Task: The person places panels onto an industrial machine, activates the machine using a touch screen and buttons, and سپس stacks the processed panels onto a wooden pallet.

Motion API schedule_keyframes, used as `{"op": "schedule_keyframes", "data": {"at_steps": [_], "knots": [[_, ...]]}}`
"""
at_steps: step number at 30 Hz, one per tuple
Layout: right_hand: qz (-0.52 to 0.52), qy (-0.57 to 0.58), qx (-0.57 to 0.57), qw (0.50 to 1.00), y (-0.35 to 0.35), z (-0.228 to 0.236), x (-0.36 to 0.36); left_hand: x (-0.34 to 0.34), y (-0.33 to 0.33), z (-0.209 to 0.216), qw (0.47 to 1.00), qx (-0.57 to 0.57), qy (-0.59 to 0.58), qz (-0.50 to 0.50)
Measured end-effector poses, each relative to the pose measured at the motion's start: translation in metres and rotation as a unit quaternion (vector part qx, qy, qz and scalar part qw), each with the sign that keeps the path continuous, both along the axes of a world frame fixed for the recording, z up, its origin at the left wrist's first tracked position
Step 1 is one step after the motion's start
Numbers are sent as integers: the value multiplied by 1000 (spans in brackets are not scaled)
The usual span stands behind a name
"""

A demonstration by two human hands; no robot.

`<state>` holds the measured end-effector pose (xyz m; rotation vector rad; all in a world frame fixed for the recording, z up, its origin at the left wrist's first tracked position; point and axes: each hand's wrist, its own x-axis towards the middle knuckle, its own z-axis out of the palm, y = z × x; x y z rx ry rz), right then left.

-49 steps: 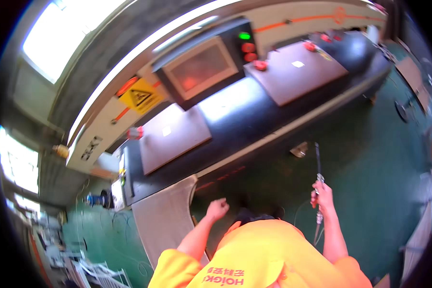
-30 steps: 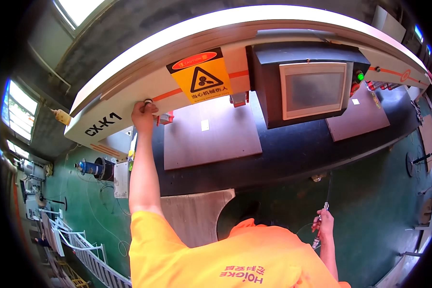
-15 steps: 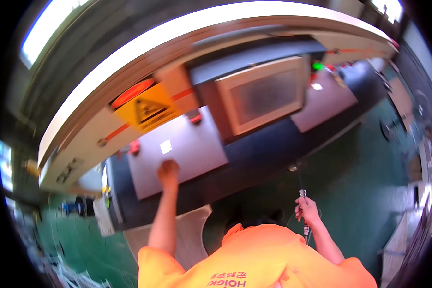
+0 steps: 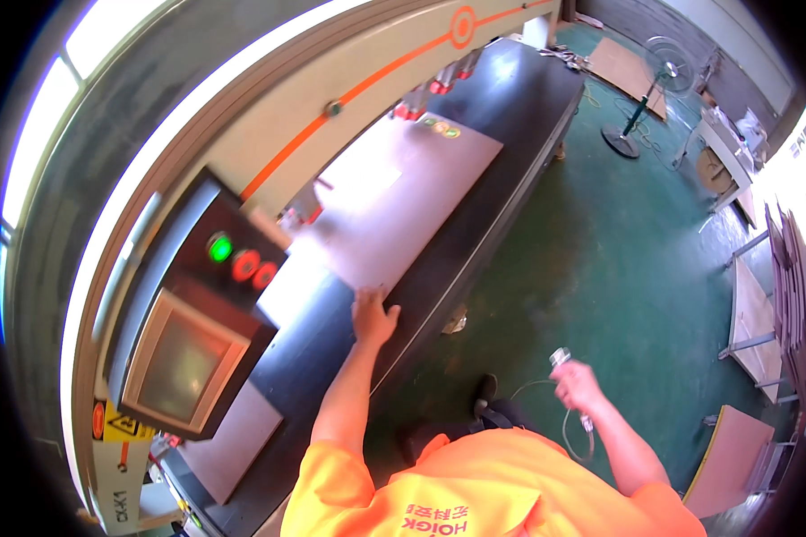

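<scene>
My left hand (image 4: 373, 315) reaches over the black machine bed, its fingers spread and the thumb apart. Its fingertips rest at the near corner of a flat pale-brown panel (image 4: 418, 199), without gripping it. The panel lies flat under the machine's long beam. Out over the floor, my right hand (image 4: 579, 387) is closed around a slim silver cylindrical tool (image 4: 560, 357) with a wider metal end. A thin cable or hose loops below that hand. The palm and fingers hide the tool's middle, so its exact kind cannot be told.
A control box with a screen (image 4: 182, 362) juts out at left, with green and red buttons above. Another pale-brown panel (image 4: 233, 447) lies past it on the black bed (image 4: 461, 255). A standing fan (image 4: 631, 130) and a stack of boards (image 4: 793, 309) are at right.
My view has turned right along the machine. My left hand has gone from above one panel to the corner of another. The right hand still holds the silver tool, now tilted.
</scene>
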<state>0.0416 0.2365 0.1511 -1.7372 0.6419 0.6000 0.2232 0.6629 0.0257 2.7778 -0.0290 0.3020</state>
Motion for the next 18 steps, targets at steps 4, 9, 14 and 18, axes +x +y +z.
{"op": "schedule_keyframes", "data": {"at_steps": [4,9,14,18], "knots": [[219,-26,-61,974,-39,3,31,35,-26,-15,997,35,-26,61],[1,14,-29,999,-103,0,138,11,-82,-9,996,52,-48,58],[160,0,-73,985,-115,9,280,-51,-142,7,994,16,48,99],[143,-29,-56,988,-155,-22,422,-86,-170,3,967,-125,48,219]]}}
